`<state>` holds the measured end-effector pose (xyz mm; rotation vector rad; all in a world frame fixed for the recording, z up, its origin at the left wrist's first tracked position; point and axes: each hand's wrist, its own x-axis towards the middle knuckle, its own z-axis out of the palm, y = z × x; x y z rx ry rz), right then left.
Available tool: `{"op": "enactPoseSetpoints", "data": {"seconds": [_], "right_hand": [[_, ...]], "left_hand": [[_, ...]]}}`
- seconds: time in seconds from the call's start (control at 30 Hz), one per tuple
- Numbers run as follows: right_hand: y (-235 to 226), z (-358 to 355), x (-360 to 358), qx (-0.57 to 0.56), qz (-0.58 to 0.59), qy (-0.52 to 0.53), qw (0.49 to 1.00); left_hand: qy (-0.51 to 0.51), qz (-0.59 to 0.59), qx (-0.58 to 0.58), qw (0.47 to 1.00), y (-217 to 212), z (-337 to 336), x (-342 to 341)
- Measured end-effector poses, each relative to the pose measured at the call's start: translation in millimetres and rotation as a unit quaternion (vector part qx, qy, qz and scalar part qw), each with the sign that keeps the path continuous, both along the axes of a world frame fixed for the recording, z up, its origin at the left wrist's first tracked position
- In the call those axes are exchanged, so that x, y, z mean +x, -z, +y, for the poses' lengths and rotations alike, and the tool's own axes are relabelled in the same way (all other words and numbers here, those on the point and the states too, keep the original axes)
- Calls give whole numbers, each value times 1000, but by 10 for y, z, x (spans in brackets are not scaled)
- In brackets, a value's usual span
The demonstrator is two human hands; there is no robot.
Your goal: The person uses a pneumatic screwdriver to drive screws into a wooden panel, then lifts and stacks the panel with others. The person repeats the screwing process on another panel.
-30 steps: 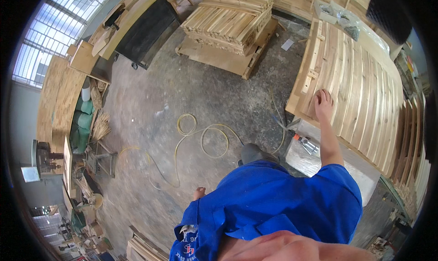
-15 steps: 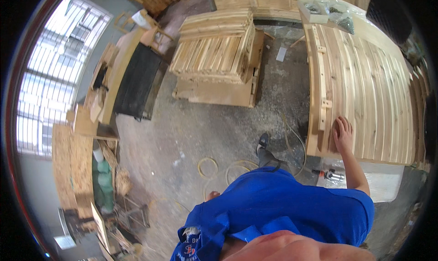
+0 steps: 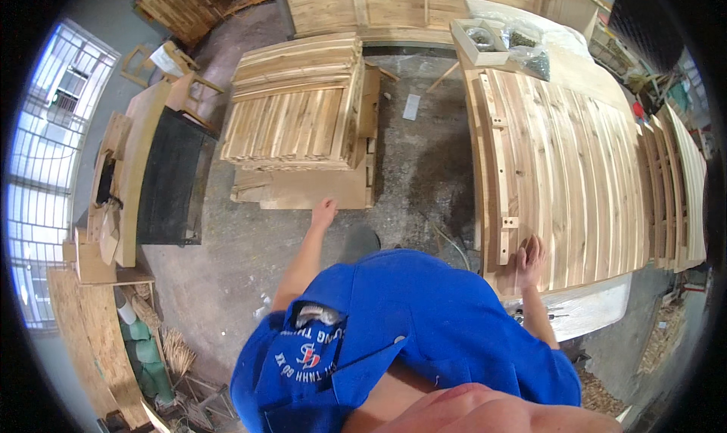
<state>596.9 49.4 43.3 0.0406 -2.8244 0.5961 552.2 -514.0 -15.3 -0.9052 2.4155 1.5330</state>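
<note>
My right hand (image 3: 531,262) lies with its fingers spread on the near left corner of a slatted wooden panel (image 3: 575,168), which rests on a workbench at the right. Just beside its fingers is the end of a narrow wooden strip (image 3: 501,191) with small blocks fixed to it, running along the panel's left edge. My left hand (image 3: 324,212) hangs in the air before me with its fingers curled in and nothing visible in them. Past it stands a tall stack of wooden boards (image 3: 291,119) on a pallet, with a flat brown sheet (image 3: 310,191) at its base.
An open box (image 3: 481,47) and plastic bags of small parts (image 3: 526,51) sit at the bench's far end. More panels (image 3: 678,183) lean at its right. A dark-sided table (image 3: 176,179) stands at the left, green sacks (image 3: 148,357) nearer. A hose (image 3: 454,244) lies on the floor.
My view has shifted and I have come nearer the stack. My left hand has swung out forward from beside my body. My right hand stays on the panel's near left corner.
</note>
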Motion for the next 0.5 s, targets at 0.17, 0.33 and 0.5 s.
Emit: {"op": "enactPoseSetpoints", "data": {"seconds": [0.17, 0.33, 0.5], "right_hand": [[71, -252, -89, -195, -11, 122, 973], [-22, -584, -778, -236, 20, 288, 928], [-326, -957, -2420, -169, 42, 226, 959]], "left_hand": [[-22, 46, 210, 976, 217, 159, -1290], [-130, 31, 431, 892, 330, -144, -2586], [-237, 1, 493, 837, 603, -579, -3905]]}}
